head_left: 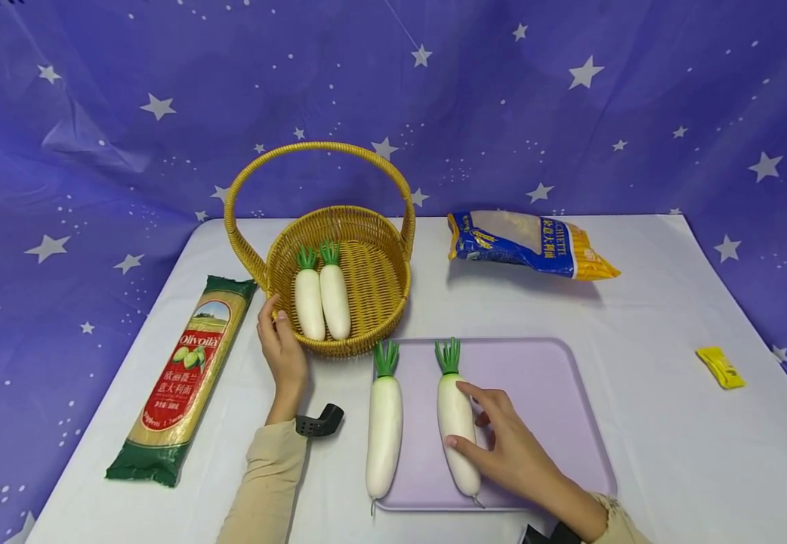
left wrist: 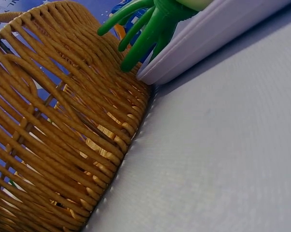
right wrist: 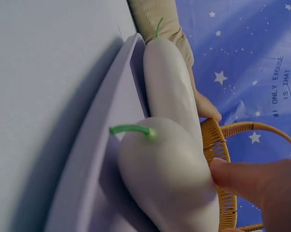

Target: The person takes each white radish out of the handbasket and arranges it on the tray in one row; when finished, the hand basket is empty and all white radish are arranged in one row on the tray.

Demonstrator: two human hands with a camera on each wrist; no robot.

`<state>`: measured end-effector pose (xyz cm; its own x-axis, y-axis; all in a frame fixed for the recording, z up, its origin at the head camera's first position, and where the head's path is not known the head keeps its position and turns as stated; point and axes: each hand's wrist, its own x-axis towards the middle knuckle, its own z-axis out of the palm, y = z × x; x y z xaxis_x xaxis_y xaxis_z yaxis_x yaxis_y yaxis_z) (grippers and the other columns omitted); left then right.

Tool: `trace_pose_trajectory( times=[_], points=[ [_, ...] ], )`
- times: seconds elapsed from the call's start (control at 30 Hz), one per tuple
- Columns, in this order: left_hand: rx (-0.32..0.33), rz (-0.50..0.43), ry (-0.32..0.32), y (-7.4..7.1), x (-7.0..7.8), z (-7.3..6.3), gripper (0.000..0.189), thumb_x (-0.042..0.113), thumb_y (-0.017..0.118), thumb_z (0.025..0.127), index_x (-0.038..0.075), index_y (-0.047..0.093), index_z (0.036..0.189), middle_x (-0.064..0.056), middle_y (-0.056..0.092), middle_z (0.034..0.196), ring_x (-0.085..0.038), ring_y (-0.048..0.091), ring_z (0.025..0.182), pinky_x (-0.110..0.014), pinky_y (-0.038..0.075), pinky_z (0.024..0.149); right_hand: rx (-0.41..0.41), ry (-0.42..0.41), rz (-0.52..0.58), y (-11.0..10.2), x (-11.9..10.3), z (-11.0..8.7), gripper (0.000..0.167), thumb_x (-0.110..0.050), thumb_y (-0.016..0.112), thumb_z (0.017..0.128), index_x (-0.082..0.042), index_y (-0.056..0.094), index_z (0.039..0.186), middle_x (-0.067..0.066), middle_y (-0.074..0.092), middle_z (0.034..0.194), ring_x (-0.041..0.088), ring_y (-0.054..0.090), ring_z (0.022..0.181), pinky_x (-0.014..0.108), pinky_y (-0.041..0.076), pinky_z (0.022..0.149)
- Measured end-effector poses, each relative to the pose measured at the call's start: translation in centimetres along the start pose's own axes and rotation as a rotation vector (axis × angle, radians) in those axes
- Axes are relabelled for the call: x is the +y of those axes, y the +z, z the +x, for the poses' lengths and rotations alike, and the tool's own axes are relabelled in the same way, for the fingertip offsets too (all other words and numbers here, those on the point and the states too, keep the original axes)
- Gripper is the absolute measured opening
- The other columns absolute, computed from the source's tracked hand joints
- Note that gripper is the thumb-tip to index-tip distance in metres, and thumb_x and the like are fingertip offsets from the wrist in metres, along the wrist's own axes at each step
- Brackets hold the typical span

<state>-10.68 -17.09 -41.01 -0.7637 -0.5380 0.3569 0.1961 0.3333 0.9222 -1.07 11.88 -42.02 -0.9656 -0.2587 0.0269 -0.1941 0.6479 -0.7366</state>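
R hand [head_left: 510, 446] at R radish [head_left: 453, 412], which lies on the tray [head_left: 543, 393] at the desk's [head_left: 672, 453] near edge, approx. mid-width. Key relation: hand comes in from the near-R corner side, palm R of the radish; thumb crosses its flank lower down, forefinger at its upper R shoulder. Digits well apart, half-open spread; contact or v. close, but can't tell if there's a real pinch. Radish looks to be bearing on tray.

Long axis: leaves twd desk's far edge, root tip twd near edge, slight slant, tip swung R. So axis runs across the line of the forearm, not along it. R hand clearly the nearer one.

L radish [head_left: 384, 438]: over tray's L rim, roughly same direction, gap betw. the two wider at root end. No hand on it.

Basket [head_left: 373, 287]: beyond + L of tray, just beside tray's far-L corner, twd desk's far edge. Holds 2 smaller-looking radishes [head_left: 310, 302], side by side, leaves twd far edge. L hand [head_left: 283, 355] grips its near-L rim, fingers bent; R half of basket unoccupied.
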Motion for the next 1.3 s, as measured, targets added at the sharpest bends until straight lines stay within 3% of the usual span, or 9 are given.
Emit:
trace_pose_trajectory(
  times=[0.1,0.4,0.57,0.63,0.7,0.83,0.93,1.07,1.3],
  points=[
    [-0.001,0.004,-0.007,0.0,-0.2,0.1,0.036,0.008,0.03,0.096,-0.007,0.04,0.128,-0.027,0.038,0.13,-0.038,0.033,0.125,-0.049,0.023,0.104,-0.004,0.008,0.003,-0.2,0.0,0.1,0.072,-0.039,0.072,0.073,-0.027,0.039,0.135,0.003,0.049,0.107,0.007,0.048,0.078,0.017,0.039,0.057],
    [-0.007,0.012,-0.008,0.3,-3.8,0.7,0.036,0.018,0.032,0.098,0.007,0.042,0.131,-0.015,0.04,0.133,-0.028,0.034,0.127,-0.045,0.024,0.105,-0.022,0.03,-0.005,-0.5,-0.3,0.1,0.069,-0.041,0.068,0.077,-0.021,0.038,0.136,-0.002,0.055,0.111,0.008,0.052,0.088,0.021,0.043,0.066],
    [-0.008,0.015,-0.002,0.4,-4.1,0.6,0.037,0.024,0.032,0.098,0.01,0.043,0.13,-0.012,0.04,0.133,-0.024,0.034,0.128,-0.043,0.024,0.105,0.097,-0.092,0.028,-0.8,-0.5,0.7,0.06,-0.027,0.068,0.08,-0.014,0.042,0.132,0.006,0.052,0.118,0.016,0.054,0.097,0.031,0.048,0.077],
    [-0.012,0.02,-0.002,0.4,-4.0,0.6,0.038,0.024,0.031,0.098,0.009,0.043,0.131,-0.012,0.04,0.134,-0.024,0.034,0.128,-0.043,0.024,0.105,0.15,-0.178,0.139,-1.0,-0.7,1.5,0.051,-0.011,0.066,0.081,-0.007,0.046,0.128,0.011,0.052,0.117,0.02,0.055,0.099,0.031,0.049,0.079],
    [-0.012,0.023,-0.003,0.3,-4.0,0.6,0.038,0.024,0.031,0.098,0.008,0.042,0.131,-0.013,0.04,0.134,-0.024,0.033,0.128,-0.043,0.024,0.105,0.154,-0.255,0.325,-1.2,-1.1,2.7,0.043,0.004,0.059,0.082,0.0,0.049,0.123,0.018,0.053,0.116,0.022,0.055,0.102,0.03,0.049,0.081],
    [-0.003,0.028,-0.009,0.1,-4.0,0.8,0.039,0.024,0.031,0.097,0.008,0.042,0.13,-0.012,0.04,0.134,-0.022,0.033,0.129,-0.041,0.024,0.106,0.011,-0.321,0.813,-1.2,-2.2,6.2,0.038,0.013,0.041,0.085,0.008,0.046,0.122,0.021,0.053,0.12,0.021,0.056,0.108,0.029,0.048,0.087],
    [-0.002,0.025,-0.018,0.0,-4.0,0.8,0.039,0.024,0.031,0.098,0.008,0.042,0.131,-0.011,0.039,0.134,-0.022,0.032,0.129,-0.041,0.023,0.106,-0.069,-0.311,1.072,-0.5,-3.9,8.7,0.036,0.007,0.037,0.089,0.008,0.042,0.125,0.019,0.053,0.123,0.02,0.057,0.11,0.032,0.047,0.091],
    [-0.008,0.016,-0.026,0.0,-3.9,0.6,0.038,0.024,0.032,0.098,0.008,0.042,0.131,-0.012,0.039,0.134,-0.023,0.032,0.129,-0.042,0.023,0.106,-0.104,-0.258,1.241,0.9,-6.9,11.6,0.04,0.0,0.037,0.091,0.009,0.036,0.13,0.023,0.048,0.129,0.022,0.055,0.114,0.041,0.041,0.098],
    [-0.01,0.012,-0.012,0.1,-3.7,0.6,0.037,0.021,0.033,0.097,0.009,0.043,0.13,-0.013,0.039,0.134,-0.026,0.032,0.129,-0.045,0.022,0.106,-0.095,-0.098,1.377,3.6,-11.0,17.8,0.045,-0.005,0.04,0.091,0.001,0.037,0.135,0.024,0.039,0.138,0.035,0.04,0.127,0.046,0.03,0.106]
  ],
)
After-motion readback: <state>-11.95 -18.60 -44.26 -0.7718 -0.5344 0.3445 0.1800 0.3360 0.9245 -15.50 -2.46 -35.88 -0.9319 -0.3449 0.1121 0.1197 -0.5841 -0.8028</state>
